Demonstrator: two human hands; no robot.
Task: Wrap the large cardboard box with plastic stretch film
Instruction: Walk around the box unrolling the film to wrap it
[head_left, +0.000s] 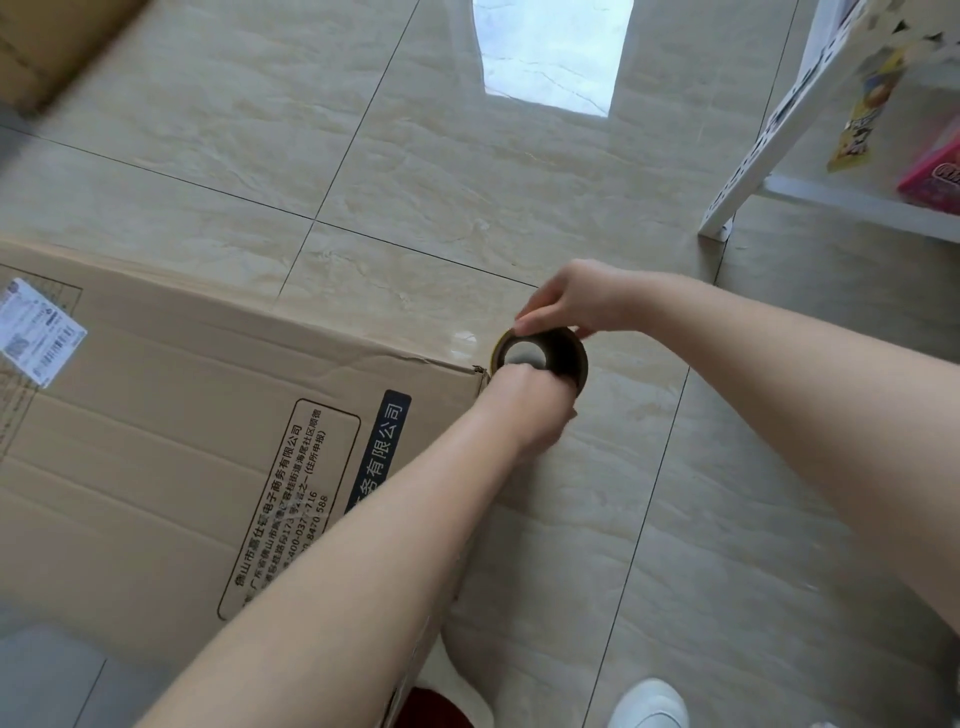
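A large brown cardboard box (171, 415) with black printed text and a white shipping label stands on the tiled floor at the left. Just off its far right corner, both my hands hold a roll of stretch film (545, 356), seen end-on with its dark hollow core. My right hand (576, 299) grips the roll from above, fingers curled over its rim. From below, my left hand (524, 405) grips the same roll, close against the box corner. Whether film runs from the roll to the box is hard to tell.
Glossy beige floor tiles (415, 156) spread ahead and to the right. A white metal shelf (748, 176) with colourful packages stands at the upper right. Another cardboard box (47, 47) lies at the upper left. A white shoe (649, 701) shows at the bottom.
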